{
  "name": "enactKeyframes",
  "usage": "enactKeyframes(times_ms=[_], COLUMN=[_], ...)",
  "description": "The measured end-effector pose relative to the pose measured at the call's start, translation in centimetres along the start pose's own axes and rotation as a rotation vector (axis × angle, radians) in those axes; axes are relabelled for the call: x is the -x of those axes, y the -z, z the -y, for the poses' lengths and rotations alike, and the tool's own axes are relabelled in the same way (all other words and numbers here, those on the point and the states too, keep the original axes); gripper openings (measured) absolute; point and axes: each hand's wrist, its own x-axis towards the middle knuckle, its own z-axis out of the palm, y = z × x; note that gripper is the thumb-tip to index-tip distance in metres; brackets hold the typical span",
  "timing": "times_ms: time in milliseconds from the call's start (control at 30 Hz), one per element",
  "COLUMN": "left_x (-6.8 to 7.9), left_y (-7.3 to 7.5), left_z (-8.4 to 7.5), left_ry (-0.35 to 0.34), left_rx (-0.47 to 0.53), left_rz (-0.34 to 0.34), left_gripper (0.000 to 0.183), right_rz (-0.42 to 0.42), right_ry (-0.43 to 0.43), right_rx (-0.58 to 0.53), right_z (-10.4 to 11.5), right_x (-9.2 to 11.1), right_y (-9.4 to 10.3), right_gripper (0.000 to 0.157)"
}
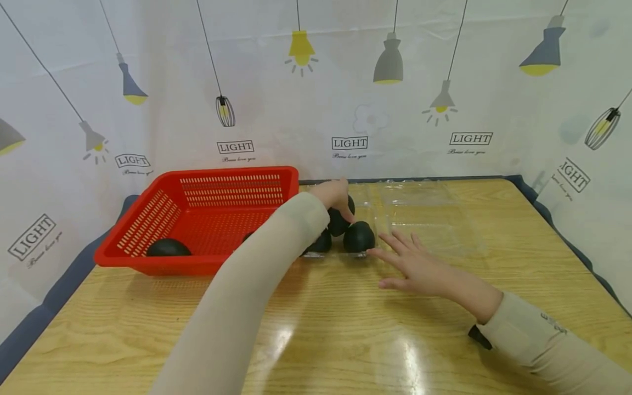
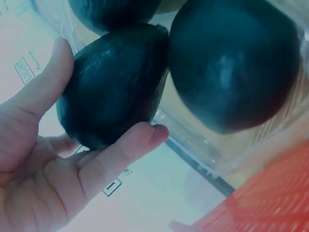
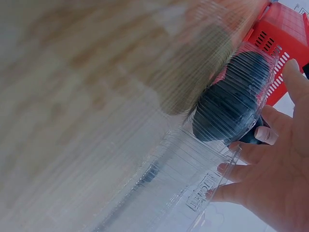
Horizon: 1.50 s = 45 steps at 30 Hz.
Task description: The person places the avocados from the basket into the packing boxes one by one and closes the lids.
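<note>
My left hand [image 1: 334, 196] reaches over a clear plastic clamshell box [image 1: 419, 230] and grips a dark avocado [image 2: 113, 87] between thumb and fingers. Two more avocados sit close against it in the box: one avocado [image 1: 359, 237] at the front right, another [image 1: 318, 242] partly behind my left sleeve. My right hand [image 1: 417, 269] is spread open at the front edge of the box, its fingertips right at the clear plastic. In the right wrist view, avocados [image 3: 234, 96] show through the ribbed plastic wall.
A red slotted basket [image 1: 173, 269] stands at the left, beside the box. In it lies an avocado [image 1: 168, 248], and a further dark piece shows past my left sleeve. A wooden table [image 1: 345, 334] bears everything, with a printed cloth [image 1: 316, 109] behind.
</note>
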Motion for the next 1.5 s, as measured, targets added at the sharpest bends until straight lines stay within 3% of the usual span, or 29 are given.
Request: enactKeyframes(times_ms=[167, 333, 433, 467, 667, 700, 967, 1233, 1500], left_x=[0.2, 1.3, 1.4, 0.5, -0.5, 0.2, 0.3, -0.1, -0.4], left_y=[0.1, -0.2, -0.4, -0.6, -1.1, -1.2, -1.7, -1.9, -2.2], left_z=[-0.3, -0.1, 0.0, 0.2, 0.0, -0.3, -1.0, -1.1, -1.1], left_ry=[-0.008, 0.094, 0.13, 0.143, 0.197, 0.195, 0.203, 0.14, 0.116], left_rx=[-0.144, -0.095, -0.123, -0.154, -0.268, -0.278, -0.386, -0.35, -0.354], left_rz=[-0.021, -0.055, -0.081, -0.083, -0.099, -0.106, -0.103, -0.077, -0.096], left_gripper=[0.067, 0.05, 0.053, 0.055, 0.064, 0.064, 0.066, 0.057, 0.051], right_rz=[-0.012, -0.003, -0.004, -0.006, -0.003, 0.0, 0.022, 0.009, 0.008], right_ry=[0.014, 0.011, 0.007, 0.007, 0.001, 0.0, -0.004, 0.012, 0.009], right_rx=[0.002, 0.006, 0.001, 0.001, -0.006, -0.009, -0.032, -0.027, -0.023], right_z=[-0.1, 0.1, 0.1, 0.1, 0.1, 0.1, 0.1, 0.0, 0.0], right_x=[0.0, 0.0, 0.1, 0.1, 0.2, 0.2, 0.2, 0.2, 0.2], right_y=[-0.1, 0.2, 0.2, 0.2, 0.1, 0.1, 0.2, 0.1, 0.1], right_gripper=[0.06, 0.06, 0.061, 0.061, 0.061, 0.061, 0.061, 0.062, 0.062])
